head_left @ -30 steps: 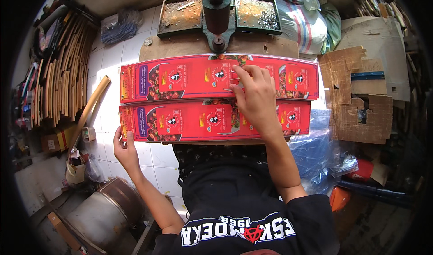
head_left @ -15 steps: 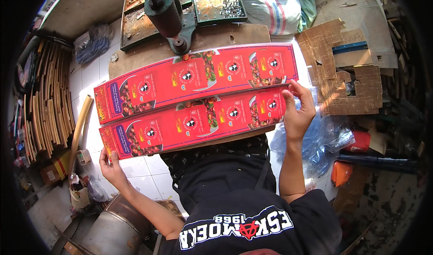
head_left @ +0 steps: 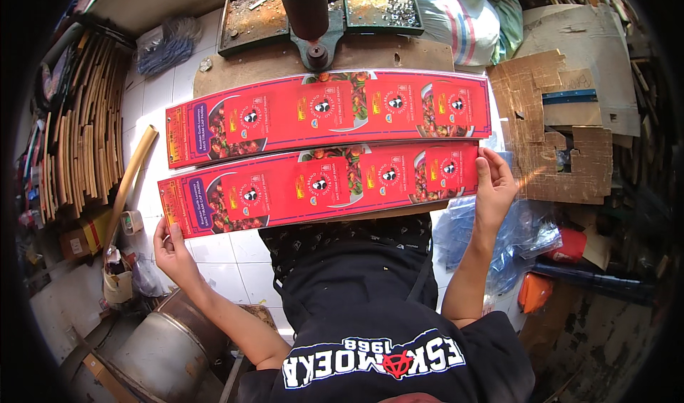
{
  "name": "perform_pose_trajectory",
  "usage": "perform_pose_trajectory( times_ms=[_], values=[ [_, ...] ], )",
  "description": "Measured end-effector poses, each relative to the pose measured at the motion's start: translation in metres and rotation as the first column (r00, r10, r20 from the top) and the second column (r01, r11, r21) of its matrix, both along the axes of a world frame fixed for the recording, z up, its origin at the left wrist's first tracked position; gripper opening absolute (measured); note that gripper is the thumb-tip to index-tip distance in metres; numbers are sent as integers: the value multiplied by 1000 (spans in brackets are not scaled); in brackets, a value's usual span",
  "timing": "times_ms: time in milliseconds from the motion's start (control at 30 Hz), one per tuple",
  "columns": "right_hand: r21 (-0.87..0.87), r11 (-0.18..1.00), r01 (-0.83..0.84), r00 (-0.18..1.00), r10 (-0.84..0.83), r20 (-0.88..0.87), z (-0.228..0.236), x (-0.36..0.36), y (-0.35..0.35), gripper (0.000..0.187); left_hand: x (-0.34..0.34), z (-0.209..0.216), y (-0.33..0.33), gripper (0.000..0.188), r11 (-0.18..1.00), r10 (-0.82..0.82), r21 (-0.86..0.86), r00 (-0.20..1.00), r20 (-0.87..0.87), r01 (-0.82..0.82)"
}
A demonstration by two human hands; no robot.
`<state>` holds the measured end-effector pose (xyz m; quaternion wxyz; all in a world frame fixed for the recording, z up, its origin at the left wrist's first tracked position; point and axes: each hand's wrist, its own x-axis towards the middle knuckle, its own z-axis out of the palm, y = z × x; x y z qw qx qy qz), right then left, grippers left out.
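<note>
Two long red printed strips lie side by side across the work board, one behind the other. Each carries food pictures and round emblems. The near strip (head_left: 285,193) stretches between my hands. My left hand (head_left: 174,257) pinches its lower left corner, thumb on top. At its right end my right hand (head_left: 496,186) grips the edge between thumb and fingers. The far strip (head_left: 281,118) is untouched, its back edge just below the nose of a dark green press (head_left: 308,18).
Two green trays (head_left: 381,4) with small metal rings flank the press. On the left stands a stack of brown boards (head_left: 82,129) beside a curved tan tube (head_left: 132,182). Cut cardboard (head_left: 588,157) and clear plastic bags (head_left: 463,239) are at the right.
The near strip has slid left relative to the far one, its left end now sticking out past it. My right hand has shifted down along its right end. The whole view has also shifted.
</note>
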<state>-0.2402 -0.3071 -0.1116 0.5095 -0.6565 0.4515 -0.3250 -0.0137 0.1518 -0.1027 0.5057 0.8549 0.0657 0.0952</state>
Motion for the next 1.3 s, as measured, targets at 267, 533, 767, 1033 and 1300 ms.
perform_pose_trajectory(
  times_ms=[267, 533, 767, 1033, 1300],
  values=[
    [-43, 998, 44, 999, -44, -11, 3, 0, -4, 31, 1, 20, 25, 36, 813, -170, -580, 972, -162, 46],
    [176, 984, 13, 998, -1, -69, 15, -22, -8, 32, -27, 23, 0, 44, 561, -50, -826, 993, -104, -58],
    [-151, 988, 13, 996, -25, -84, 30, -47, -5, 29, -52, 31, -15, 54, 420, -120, -906, 993, -1, 50],
    [-90, 928, -360, 891, 371, 261, 67, -2, 67, 25, -96, 60, -101, 53, 397, -439, -886, 897, 47, 241],
    [-135, 690, -711, 604, 698, 384, 104, 42, 138, 25, -109, 74, -122, 64, 197, -554, -914, 809, 195, 355]
  ],
)
